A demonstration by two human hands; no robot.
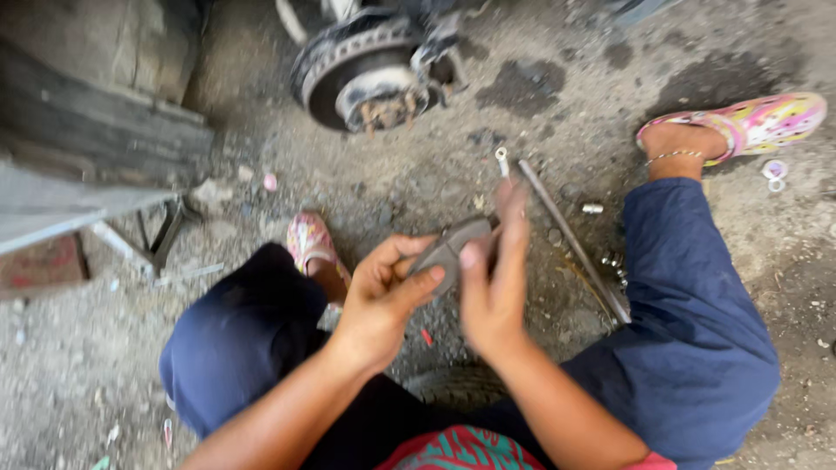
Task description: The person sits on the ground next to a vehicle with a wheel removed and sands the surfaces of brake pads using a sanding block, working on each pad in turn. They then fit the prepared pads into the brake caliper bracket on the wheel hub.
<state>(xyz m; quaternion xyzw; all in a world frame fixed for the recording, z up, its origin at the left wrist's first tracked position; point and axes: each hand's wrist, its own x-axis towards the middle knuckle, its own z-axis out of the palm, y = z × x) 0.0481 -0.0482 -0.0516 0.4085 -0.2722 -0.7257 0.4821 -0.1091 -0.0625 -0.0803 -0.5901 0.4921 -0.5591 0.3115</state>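
My left hand [383,292] grips a grey, curved metal brake pad [453,248] by its lower end, thumb on top. My right hand [492,278] is blurred by motion and rests its fingers against the pad's right end; whether it grips the pad is unclear. Both hands hover over the dirt ground between my knees, which are in dark blue trousers.
A bare brake disc and hub [370,74] stand ahead at the top. A long metal bar [575,244], a small wrench [502,161] and loose nuts [592,209] lie on the ground to the right. A jack stand [161,235] sits at left. My feet wear colourful sandals [758,122].
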